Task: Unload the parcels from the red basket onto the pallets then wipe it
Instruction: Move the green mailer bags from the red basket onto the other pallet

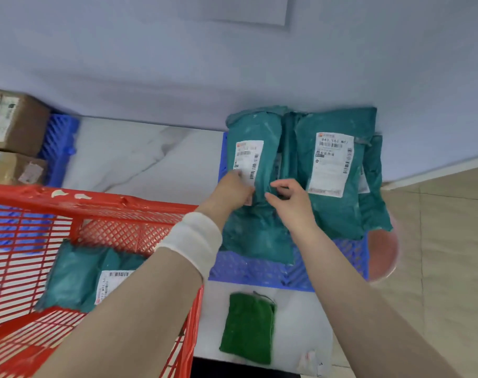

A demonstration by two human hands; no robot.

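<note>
A red mesh basket (101, 205) fills the lower left; one teal parcel (77, 276) with a white label lies inside it. Several teal parcels lie on the blue pallet (259, 271) by the wall, a wide one (333, 170) at the right. My left hand (232, 190) and my right hand (289, 197) both grip the near end of a narrow teal parcel (254, 137) lying on the pallet. A green cloth (248, 328) lies on the floor just in front of the pallet.
A second blue pallet (60, 143) at the far left carries brown cardboard boxes (14, 124). A pinkish round object (382, 255) peeks out at the pallet's right edge. The wall stands right behind the pallets. White marble floor lies between them, beige tiles to the right.
</note>
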